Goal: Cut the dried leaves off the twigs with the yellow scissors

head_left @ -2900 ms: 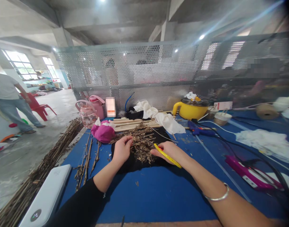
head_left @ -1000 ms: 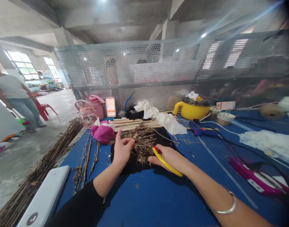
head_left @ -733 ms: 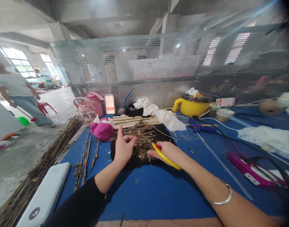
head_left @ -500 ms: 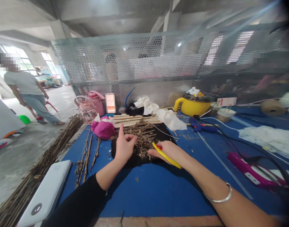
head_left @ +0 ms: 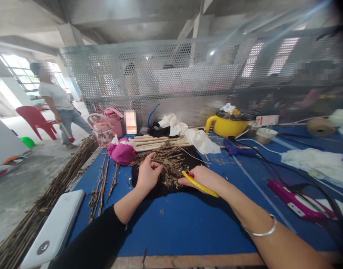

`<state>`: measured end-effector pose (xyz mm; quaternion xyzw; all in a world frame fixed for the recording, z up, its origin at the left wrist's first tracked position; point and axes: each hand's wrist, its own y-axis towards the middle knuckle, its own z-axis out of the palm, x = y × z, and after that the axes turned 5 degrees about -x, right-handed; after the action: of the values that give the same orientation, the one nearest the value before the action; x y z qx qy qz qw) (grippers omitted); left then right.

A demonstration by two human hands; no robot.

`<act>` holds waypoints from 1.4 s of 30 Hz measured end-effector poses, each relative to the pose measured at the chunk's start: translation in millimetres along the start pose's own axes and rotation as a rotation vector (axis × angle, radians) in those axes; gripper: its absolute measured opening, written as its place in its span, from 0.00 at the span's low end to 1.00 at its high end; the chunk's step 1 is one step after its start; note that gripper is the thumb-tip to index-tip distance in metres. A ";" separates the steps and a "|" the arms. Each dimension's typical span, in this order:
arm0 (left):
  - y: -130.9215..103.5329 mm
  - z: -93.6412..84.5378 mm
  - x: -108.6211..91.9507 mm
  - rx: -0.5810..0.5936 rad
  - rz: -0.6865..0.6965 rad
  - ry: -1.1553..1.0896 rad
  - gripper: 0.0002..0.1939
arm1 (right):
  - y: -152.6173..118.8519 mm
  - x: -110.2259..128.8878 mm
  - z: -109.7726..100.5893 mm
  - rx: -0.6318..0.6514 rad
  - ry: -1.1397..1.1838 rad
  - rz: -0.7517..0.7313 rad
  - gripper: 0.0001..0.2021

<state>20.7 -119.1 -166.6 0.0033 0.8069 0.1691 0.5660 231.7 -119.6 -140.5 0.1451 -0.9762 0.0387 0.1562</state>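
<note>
My left hand (head_left: 148, 175) is over the left part of a pile of dry brown plant pieces (head_left: 171, 164), its thumb and fingertips pinched together; what they hold, if anything, is too small to name. On the pile's right side, my right hand (head_left: 206, 180) is closed around a tool with yellow and red handles (head_left: 199, 185). The tool's front end points toward the pile and is hard to make out. Under the pile lies a black cloth (head_left: 151, 192) on the blue table (head_left: 174, 231).
Behind the pile lie pale sticks (head_left: 149, 144), a purple bundle (head_left: 121, 152) and white cloth (head_left: 203, 141). A yellow pot (head_left: 230, 125), glue gun (head_left: 238, 149) and power strip (head_left: 297, 201) are right. At left are a power bank (head_left: 55, 228), long stalks (head_left: 48, 198) and a walking person (head_left: 58, 101).
My left index finger, raised before, has bent down toward the pile. My right hand has shifted slightly right with the tool. The person in the background has walked right, and a red chair shows behind.
</note>
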 end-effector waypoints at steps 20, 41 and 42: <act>19.6 -38.5 10.4 0.246 0.114 0.755 0.11 | 31.0 -25.6 21.2 -0.372 0.084 0.190 0.24; 16.3 -28.6 8.7 0.068 0.273 0.698 0.08 | 29.0 -20.1 25.2 -0.381 0.113 0.189 0.23; 16.7 -28.2 9.2 0.060 0.284 0.669 0.07 | 29.3 -20.4 25.4 -0.393 0.114 0.189 0.23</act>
<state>-11.5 -109.1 -161.9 0.0764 0.9434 0.2141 0.2414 234.2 -89.2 -171.9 0.0174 -0.9638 -0.1297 0.2321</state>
